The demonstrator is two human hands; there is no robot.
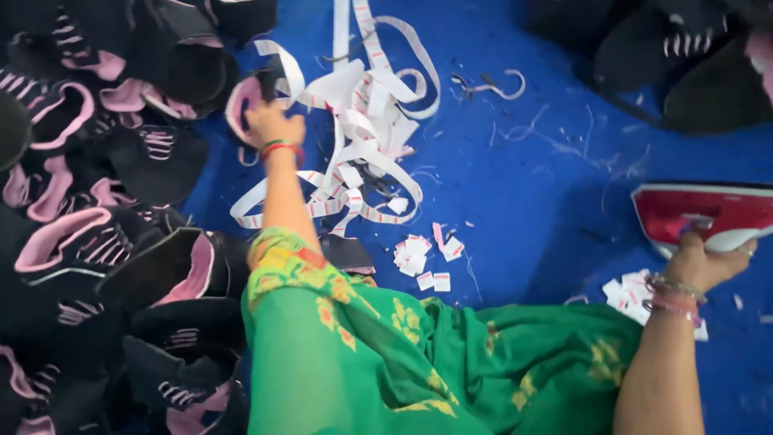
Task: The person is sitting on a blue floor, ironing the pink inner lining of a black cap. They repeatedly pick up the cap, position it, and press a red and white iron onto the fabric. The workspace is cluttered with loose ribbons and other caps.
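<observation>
The left hand (272,125) is stretched far out, fingers closed over the edge of a black cloth shoe upper with a pink lining (245,101), which lies at the near edge of the heap, just beside the ribbon tangle. The right hand (702,262) is wrapped on the handle side of a red and white clothes iron (699,211) that rests flat on the blue cloth surface (531,185); how tight that grip is I cannot tell, since the fingers curl under out of sight. Between the two arms runs a loose tangle of white label ribbon with red print (362,129), and small cut white tags (419,259) lie scattered below it, with more tucked by the right wrist. A big pile of black and pink shoe uppers (97,242) crowds the left side, another dark heap (684,56) sits top right, and the green patterned garment (435,362) drapes across the front. The risks, as I judge them: eyes are on the left reach, so the iron could scorch the cloth if it is hot and left sitting. The ribbon could snag on the upper and drag across, and loose tags could slide under the soleplate.
</observation>
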